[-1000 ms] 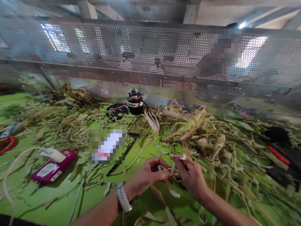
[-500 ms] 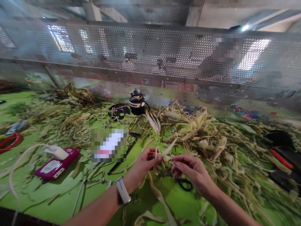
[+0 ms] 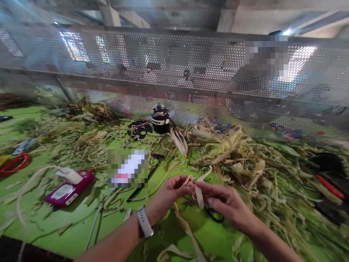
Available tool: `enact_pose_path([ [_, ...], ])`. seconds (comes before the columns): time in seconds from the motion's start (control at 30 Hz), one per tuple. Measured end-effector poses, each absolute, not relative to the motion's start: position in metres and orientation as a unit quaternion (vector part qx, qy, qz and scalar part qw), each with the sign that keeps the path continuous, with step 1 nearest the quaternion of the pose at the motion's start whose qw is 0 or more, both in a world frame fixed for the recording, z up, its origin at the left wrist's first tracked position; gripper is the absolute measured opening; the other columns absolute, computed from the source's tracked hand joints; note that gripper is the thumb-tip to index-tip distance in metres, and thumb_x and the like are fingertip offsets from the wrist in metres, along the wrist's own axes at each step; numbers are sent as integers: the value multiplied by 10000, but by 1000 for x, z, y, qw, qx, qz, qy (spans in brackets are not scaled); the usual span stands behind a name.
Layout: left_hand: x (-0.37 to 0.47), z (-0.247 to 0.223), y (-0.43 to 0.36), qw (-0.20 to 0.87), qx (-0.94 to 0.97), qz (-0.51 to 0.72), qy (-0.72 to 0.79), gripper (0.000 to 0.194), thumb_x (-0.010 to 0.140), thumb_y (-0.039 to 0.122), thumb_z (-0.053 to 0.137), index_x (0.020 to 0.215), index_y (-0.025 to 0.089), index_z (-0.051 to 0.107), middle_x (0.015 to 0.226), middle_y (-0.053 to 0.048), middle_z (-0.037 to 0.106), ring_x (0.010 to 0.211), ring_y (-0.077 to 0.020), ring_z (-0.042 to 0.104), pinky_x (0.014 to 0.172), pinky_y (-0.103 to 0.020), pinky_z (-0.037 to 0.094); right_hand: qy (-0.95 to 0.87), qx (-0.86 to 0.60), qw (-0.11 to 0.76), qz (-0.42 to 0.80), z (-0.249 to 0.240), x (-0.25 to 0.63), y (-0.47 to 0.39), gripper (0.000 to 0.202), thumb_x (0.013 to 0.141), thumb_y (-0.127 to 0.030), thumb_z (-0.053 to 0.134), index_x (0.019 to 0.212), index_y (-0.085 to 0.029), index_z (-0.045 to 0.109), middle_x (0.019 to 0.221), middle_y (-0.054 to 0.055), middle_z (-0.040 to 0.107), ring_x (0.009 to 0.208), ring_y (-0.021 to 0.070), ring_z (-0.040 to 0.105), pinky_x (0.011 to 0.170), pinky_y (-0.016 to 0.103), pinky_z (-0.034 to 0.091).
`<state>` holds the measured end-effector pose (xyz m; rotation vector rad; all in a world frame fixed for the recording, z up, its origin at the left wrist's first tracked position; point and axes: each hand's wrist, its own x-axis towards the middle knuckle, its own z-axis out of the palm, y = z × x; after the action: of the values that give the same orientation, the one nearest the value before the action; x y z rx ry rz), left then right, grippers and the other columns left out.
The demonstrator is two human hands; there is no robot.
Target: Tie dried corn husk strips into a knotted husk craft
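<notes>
Close together over the green table (image 3: 160,240), both hands work on thin pale strips of dried corn husk (image 3: 200,196). My left hand (image 3: 174,193), with a white band (image 3: 145,222) at its wrist, pinches a looped part of the strip between thumb and fingers. Just to its right, my right hand (image 3: 222,198) has its fingers closed on the same piece, and one flat end hangs down between the hands. Under the right hand shows a dark scissors handle (image 3: 216,215), its blades mostly hidden. A longer husk strip (image 3: 188,231) trails down below the hands.
A heap of dried husks (image 3: 242,167) spreads behind and right. To the left lie a purple power strip (image 3: 68,191) with a white plug and cable, and red-handled scissors (image 3: 17,163). A black jar (image 3: 160,120) stands before a perforated metal screen (image 3: 163,80); a person (image 3: 252,80) is behind it.
My right hand has moved slightly left, closer to my left hand. The husk strip's flat end now hangs down between them. The camera view has shifted a little.
</notes>
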<state>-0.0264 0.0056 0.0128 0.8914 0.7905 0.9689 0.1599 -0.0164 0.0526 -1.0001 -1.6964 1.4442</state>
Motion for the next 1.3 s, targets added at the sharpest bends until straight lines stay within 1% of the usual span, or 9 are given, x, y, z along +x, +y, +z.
enact_pose_path([
  [0.1, -26, 15, 5, 723, 398, 432, 364, 304, 586, 266, 807, 829, 143, 673, 795, -29, 676, 730, -152, 594, 734, -270, 434, -713, -404, 358, 448, 49, 158, -18, 271, 824, -297, 591, 1072, -248, 688, 983, 46, 723, 871, 213, 673, 783, 327, 517],
  [0.17, -26, 15, 5, 724, 403, 426, 364, 307, 596, 280, 803, 835, 140, 670, 786, -25, 672, 716, -145, 588, 721, -267, 437, -748, -407, 368, 373, 45, 157, -19, 186, 837, -295, 577, 924, -245, 733, 794, 27, 733, 694, 177, 665, 658, 266, 505],
  [0.27, -25, 14, 4, 715, 420, 425, 362, 316, 621, 307, 787, 858, 136, 665, 826, -38, 677, 750, -151, 594, 733, -270, 444, -764, -446, 357, 301, 41, 155, -20, 294, 848, -317, 545, 604, -190, 651, 511, -9, 567, 478, 117, 508, 491, 222, 392],
  [0.33, -24, 13, 3, 698, 433, 436, 367, 327, 613, 312, 791, 857, 136, 663, 852, -44, 682, 788, -159, 600, 755, -272, 451, -746, -476, 333, 326, 38, 152, -20, 379, 858, -338, 512, 517, -174, 527, 468, -32, 436, 444, 91, 398, 439, 212, 308],
  [0.43, -22, 11, 2, 666, 459, 451, 377, 318, 622, 325, 781, 853, 143, 661, 875, -51, 692, 830, -173, 610, 784, -285, 464, -704, -493, 316, 402, 33, 149, -19, 397, 866, -362, 471, 518, -173, 451, 479, -46, 351, 443, 76, 323, 416, 207, 240],
  [0.63, -20, 10, -2, 584, 542, 444, 411, 280, 702, 336, 712, 889, 133, 666, 899, -80, 699, 854, -204, 623, 798, -320, 492, -651, -506, 321, 466, 24, 147, -18, 416, 863, -422, 453, 533, -169, 458, 456, -58, 322, 413, 67, 282, 399, 207, 203],
  [1.03, -23, 11, -5, 533, 600, 440, 402, 266, 742, 317, 664, 903, 104, 651, 832, -78, 676, 770, -176, 602, 715, -277, 485, -714, -461, 294, 437, 27, 146, -17, 390, 883, -440, 450, 603, -169, 449, 544, -45, 355, 509, 81, 324, 459, 201, 250],
  [1.2, -21, 13, -6, 473, 638, 444, 415, 207, 754, 307, 643, 818, 110, 657, 751, -54, 653, 697, -151, 569, 663, -245, 464, -706, -472, 297, 436, 25, 148, -18, 388, 891, -432, 426, 599, -177, 428, 531, -50, 335, 481, 79, 312, 438, 200, 243],
  [1.3, -20, 12, -5, 489, 628, 449, 406, 210, 761, 299, 630, 855, 112, 649, 790, -63, 661, 720, -156, 581, 684, -250, 470, -722, -465, 298, 418, 24, 148, -16, 378, 885, -424, 446, 602, -174, 437, 547, -44, 351, 499, 81, 326, 448, 199, 252],
])
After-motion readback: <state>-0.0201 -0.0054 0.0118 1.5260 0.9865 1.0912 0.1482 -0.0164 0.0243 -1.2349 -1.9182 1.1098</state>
